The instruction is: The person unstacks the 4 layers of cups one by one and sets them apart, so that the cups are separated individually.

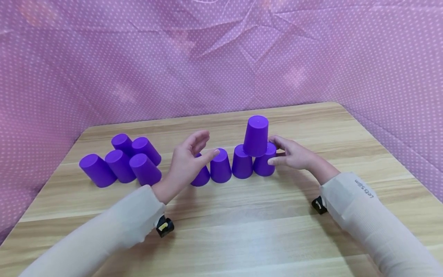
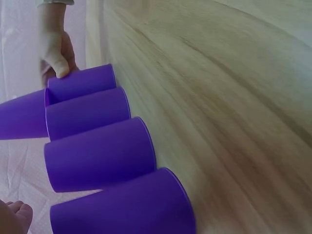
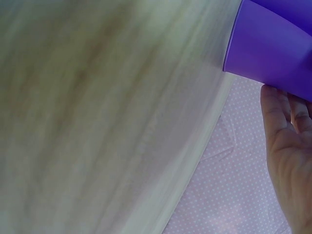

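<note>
Several upside-down purple cups stand in a row. At its right end, my right hand [image 1: 294,154] holds the end cup [image 1: 263,166], thumb at the front and fingers behind. In the right wrist view the fingertips of that hand [image 3: 287,141] meet the cup's side [image 3: 270,46]. Another purple cup [image 1: 256,136] rests upside down across the tops of the two right-hand cups. My left hand [image 1: 185,159] hovers with spread fingers over the row's left end, partly hiding the leftmost cup [image 1: 200,177]. Its thumb overlaps the top of the neighbouring cup [image 1: 220,169] in the head view.
Left of my left arm, several more upside-down purple cups [image 1: 119,165] stand close together. All the cups are on a wood-grain table [image 1: 242,223] with rounded far corners. A pink dotted cloth [image 1: 221,57] hangs behind and at both sides.
</note>
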Action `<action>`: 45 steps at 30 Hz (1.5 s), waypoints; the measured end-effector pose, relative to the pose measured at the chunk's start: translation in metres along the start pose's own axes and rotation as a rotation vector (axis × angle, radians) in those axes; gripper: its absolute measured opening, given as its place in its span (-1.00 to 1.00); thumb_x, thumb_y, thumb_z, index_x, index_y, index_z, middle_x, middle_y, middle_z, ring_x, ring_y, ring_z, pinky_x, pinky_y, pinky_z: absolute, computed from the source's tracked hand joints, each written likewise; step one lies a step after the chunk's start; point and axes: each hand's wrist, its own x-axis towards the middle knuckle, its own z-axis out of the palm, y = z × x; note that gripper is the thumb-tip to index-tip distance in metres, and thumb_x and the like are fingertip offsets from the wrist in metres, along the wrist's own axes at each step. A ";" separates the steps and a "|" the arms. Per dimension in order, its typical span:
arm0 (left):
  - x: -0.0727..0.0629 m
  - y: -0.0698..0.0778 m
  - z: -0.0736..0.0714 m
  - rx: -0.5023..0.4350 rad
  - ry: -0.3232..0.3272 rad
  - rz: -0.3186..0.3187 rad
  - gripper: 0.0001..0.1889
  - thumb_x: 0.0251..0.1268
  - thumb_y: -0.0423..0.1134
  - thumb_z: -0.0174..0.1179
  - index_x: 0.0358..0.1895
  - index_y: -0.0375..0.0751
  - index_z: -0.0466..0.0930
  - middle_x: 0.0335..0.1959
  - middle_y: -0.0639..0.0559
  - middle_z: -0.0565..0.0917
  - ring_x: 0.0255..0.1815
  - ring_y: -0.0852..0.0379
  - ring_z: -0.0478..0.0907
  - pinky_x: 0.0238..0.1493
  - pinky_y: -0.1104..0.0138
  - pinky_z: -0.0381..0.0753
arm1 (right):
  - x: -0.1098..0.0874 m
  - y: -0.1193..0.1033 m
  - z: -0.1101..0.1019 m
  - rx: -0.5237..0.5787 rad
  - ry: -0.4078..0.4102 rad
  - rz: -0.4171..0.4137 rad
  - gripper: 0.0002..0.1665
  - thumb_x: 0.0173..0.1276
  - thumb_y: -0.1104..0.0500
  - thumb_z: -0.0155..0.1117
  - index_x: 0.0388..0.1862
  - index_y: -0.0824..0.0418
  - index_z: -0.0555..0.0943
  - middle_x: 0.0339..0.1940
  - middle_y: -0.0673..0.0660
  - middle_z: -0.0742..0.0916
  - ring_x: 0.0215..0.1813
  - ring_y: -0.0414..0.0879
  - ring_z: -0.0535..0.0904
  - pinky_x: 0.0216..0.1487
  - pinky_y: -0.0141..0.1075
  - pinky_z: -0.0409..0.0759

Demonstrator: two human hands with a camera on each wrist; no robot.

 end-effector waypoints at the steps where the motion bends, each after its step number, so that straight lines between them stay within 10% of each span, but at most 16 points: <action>1: 0.001 0.001 0.002 -0.003 -0.004 -0.003 -0.40 0.08 -0.27 0.34 0.24 -0.20 0.36 0.24 -0.06 0.45 0.26 0.09 0.39 0.24 0.34 0.42 | 0.000 0.000 0.000 0.002 0.001 -0.001 -0.41 0.19 0.33 0.29 0.17 0.42 0.30 0.01 0.30 0.53 0.14 0.13 0.40 0.25 0.02 0.42; 45: 0.033 0.013 0.077 0.025 -0.151 -0.007 -0.23 0.03 -0.14 0.38 0.34 -0.11 0.23 0.35 0.00 0.33 0.37 0.10 0.23 0.35 0.28 0.28 | 0.002 0.002 0.000 0.029 -0.011 -0.010 -0.37 0.19 0.35 0.28 0.21 0.42 0.26 0.08 0.32 0.50 0.21 0.16 0.37 0.26 -0.01 0.41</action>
